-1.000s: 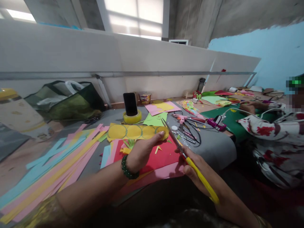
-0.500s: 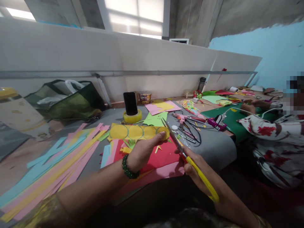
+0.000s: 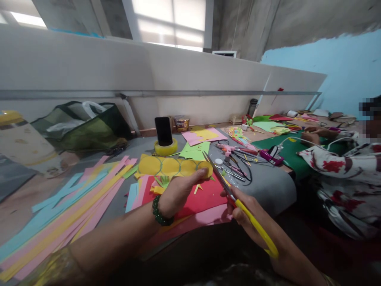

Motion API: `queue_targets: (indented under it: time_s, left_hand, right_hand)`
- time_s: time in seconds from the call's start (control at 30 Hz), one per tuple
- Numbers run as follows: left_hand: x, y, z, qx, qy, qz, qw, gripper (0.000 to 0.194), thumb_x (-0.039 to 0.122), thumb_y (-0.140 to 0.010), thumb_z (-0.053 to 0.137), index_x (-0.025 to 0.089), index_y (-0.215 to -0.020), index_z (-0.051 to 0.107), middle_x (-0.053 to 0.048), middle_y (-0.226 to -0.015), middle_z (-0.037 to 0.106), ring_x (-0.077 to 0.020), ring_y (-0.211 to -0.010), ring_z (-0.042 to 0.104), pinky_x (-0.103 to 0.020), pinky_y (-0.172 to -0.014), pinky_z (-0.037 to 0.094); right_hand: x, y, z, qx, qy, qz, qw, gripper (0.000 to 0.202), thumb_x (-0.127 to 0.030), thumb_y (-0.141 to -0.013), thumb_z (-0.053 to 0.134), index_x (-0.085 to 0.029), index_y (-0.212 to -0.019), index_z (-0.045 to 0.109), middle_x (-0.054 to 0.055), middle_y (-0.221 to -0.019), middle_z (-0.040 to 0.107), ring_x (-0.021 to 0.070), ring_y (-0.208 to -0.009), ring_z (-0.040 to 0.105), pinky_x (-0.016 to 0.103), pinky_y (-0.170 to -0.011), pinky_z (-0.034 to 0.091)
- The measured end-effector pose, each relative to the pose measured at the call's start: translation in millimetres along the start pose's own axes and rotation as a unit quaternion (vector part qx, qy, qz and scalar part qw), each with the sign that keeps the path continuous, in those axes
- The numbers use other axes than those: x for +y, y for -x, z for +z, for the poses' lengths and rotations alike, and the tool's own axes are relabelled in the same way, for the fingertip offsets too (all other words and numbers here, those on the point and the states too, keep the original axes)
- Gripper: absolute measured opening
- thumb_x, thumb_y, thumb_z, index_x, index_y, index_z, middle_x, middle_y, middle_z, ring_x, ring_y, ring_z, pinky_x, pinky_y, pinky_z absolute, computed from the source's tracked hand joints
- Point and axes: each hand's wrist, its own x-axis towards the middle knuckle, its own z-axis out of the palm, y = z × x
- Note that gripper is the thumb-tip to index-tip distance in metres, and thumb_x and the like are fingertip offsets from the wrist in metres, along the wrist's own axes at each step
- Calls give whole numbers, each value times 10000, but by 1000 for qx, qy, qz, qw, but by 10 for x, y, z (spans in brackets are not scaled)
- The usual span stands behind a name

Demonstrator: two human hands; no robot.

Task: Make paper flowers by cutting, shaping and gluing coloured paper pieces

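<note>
Pinched in my left hand (image 3: 181,190) is a strip of yellow paper (image 3: 166,166) with a row of circles drawn on it in green. My thumb presses on its right end. A pair of scissors (image 3: 253,222) with yellow handles is held in my right hand (image 3: 247,206). The blades point up and away, beside the strip's right end; whether they touch the paper I cannot tell. Below my hands lie sheets of red paper (image 3: 205,197) and pink paper (image 3: 205,216), with small yellow and green scraps on top.
Long coloured paper strips (image 3: 74,214) spread over the left side. A phone (image 3: 163,131) stands in a tape roll (image 3: 166,148). A pink glue gun (image 3: 228,150), cords and a purple power strip (image 3: 270,157) lie at right. A co-worker's hands (image 3: 312,135) are farther right.
My right hand and the scissors have shifted very slightly down and right. My left hand keeps its hold on the yellow strip, almost unmoved.
</note>
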Motion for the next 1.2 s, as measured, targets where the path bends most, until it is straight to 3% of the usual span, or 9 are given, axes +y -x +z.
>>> queue_targets:
  time_s: [0.1,0.23,0.43,0.6,0.87,1.03,1.1,1.2]
  left_hand:
    - [76,32,-9,6,-21,22,1000,209,430,-685,797,246,-596,753,-47,-757,785,-263,-870,729,-354,-864,549]
    - [55,-6,7,-7,13,42,999,276,439,-683,800,217,-547,709,-43,-620,717,-218,-717,685,-308,-724,541]
    - [9,-58,46,-29,100,100,989,334,456,-604,856,171,-649,689,0,-641,647,-129,-632,575,-248,-655,507]
    - [36,-71,58,-21,108,76,991,346,447,-569,867,164,-641,682,12,-623,623,-111,-590,540,-261,-657,511]
    - [26,-98,39,-14,99,71,992,388,474,-547,873,165,-587,643,21,-585,589,-104,-564,543,-252,-630,506]
    - [54,-68,38,-5,46,75,996,456,549,-584,836,190,-562,555,33,-558,517,-139,-611,581,-259,-612,505]
    - [61,-54,41,-25,38,75,996,470,566,-560,843,185,-586,568,22,-588,549,-138,-612,578,-260,-607,509]
    - [60,-45,37,-81,50,79,992,472,581,-563,842,174,-646,619,5,-658,611,-130,-631,584,-258,-635,531]
  right_hand:
    - [73,-62,-11,-37,-39,17,998,841,-884,-848,246,-185,-1112,631,26,-627,584,201,-556,557,296,-523,457]
    - [157,-101,-23,-75,-64,26,995,837,-909,-820,268,-174,-1054,596,-9,-597,527,163,-507,475,276,-478,352]
    - [105,-80,-52,-59,-44,13,997,785,-872,-855,275,-201,-1043,634,30,-699,580,215,-656,571,308,-647,498]
    - [79,-72,-53,-62,-36,13,997,727,-832,-885,301,-205,-1036,637,13,-644,559,228,-634,577,360,-754,540]
    - [12,-34,-78,-32,-20,15,999,654,-771,-920,342,-218,-1034,674,56,-724,637,262,-711,651,375,-806,569]
    - [28,144,-112,20,17,10,1000,555,-648,-972,421,-227,-1253,649,103,-953,727,283,-888,704,377,-866,582]
    - [50,201,-123,41,28,3,999,551,-606,-985,442,-221,-1345,604,123,-1071,732,288,-968,704,389,-921,569]
    - [39,213,-141,24,17,-4,1000,556,-610,-990,418,-210,-1312,630,118,-979,737,291,-927,709,380,-869,588]
